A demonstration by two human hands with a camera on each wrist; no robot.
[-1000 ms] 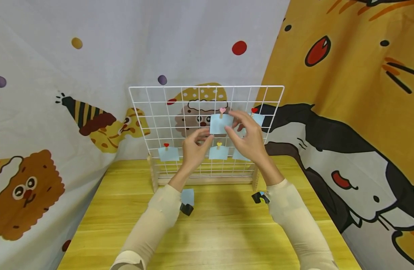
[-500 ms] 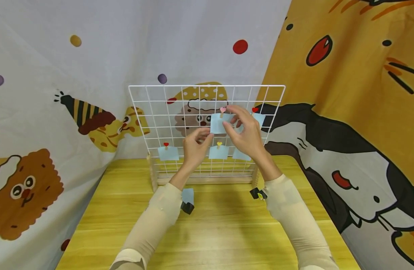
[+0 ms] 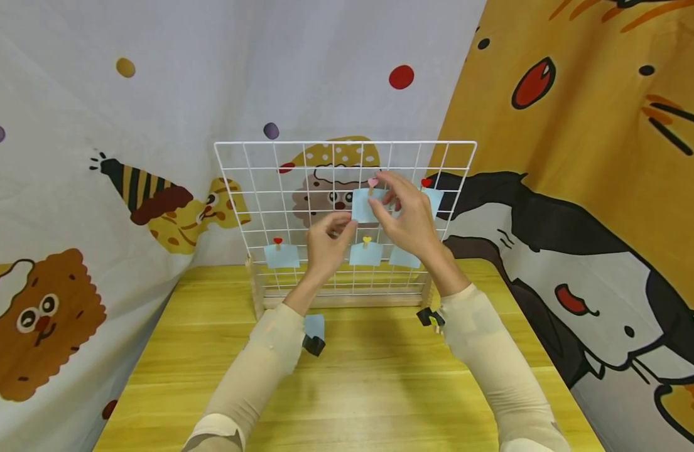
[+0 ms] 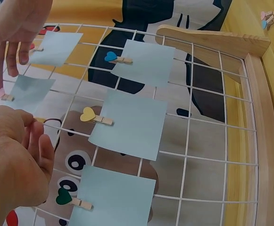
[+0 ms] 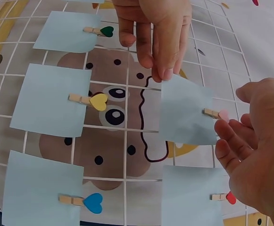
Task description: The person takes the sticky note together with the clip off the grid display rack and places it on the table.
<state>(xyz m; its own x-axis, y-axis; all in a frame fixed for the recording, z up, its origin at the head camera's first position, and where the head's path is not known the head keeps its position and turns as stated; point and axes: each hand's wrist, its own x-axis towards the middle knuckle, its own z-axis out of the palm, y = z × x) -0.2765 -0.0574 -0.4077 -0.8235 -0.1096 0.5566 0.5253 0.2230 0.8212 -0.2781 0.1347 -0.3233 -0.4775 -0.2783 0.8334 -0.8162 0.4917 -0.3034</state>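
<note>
In the head view a light-blue note [image 3: 365, 205] hangs on a white wire grid [image 3: 292, 168], held by a clothespin with a pink heart [image 3: 372, 182]. My left hand [image 3: 327, 243] pinches that note's lower left corner between thumb and fingertips, as the right wrist view shows. My right hand [image 3: 409, 216] is at the note's right side, thumb and fingers apart and bent around the clip. In the right wrist view its fingers [image 5: 228, 153] lie close to the pink heart; whether they touch it I cannot tell.
More blue notes hang on the grid under clothespins with yellow [image 4: 87, 114], green [image 4: 63, 196], blue [image 4: 110, 57] and red [image 3: 277, 241] hearts. The grid stands in a wooden base [image 3: 347, 301] on a wooden table [image 3: 369, 389]. A blue note [image 3: 314, 326] lies near my left forearm.
My right hand has shifted slightly left and up, from the note's right edge toward the pink heart clip. My left hand has stayed at the note's corner.
</note>
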